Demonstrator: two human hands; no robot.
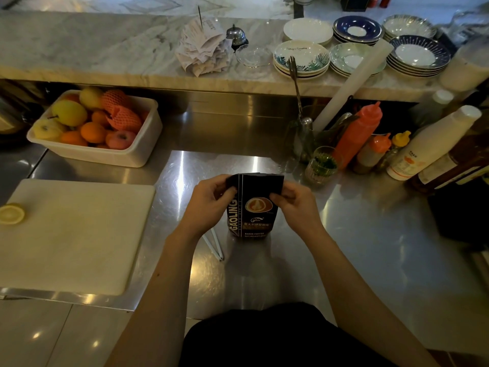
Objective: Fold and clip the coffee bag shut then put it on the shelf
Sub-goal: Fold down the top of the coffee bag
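A dark coffee bag (pixel 254 207) with a latte picture and white lettering stands upright on the steel counter (pixel 344 247) in front of me. My left hand (pixel 211 200) pinches the bag's top left corner, and my right hand (pixel 292 201) pinches the top right corner. The top edge of the bag looks flattened between them. A thin white clip (pixel 215 246) lies on the counter just left of the bag's base, partly under my left forearm. The marble shelf (pixel 105 49) runs across the back, above the counter.
A white cutting board (pixel 74 234) with a lemon half (pixel 12 213) lies at the left. A white tub of fruit (pixel 95 128) stands behind it. Sauce bottles (pixel 357 133), a glass (pixel 321 165) and utensils crowd the right. Stacked plates (pixel 301 59), receipts (pixel 203 46) and a bell (pixel 236 35) sit on the shelf.
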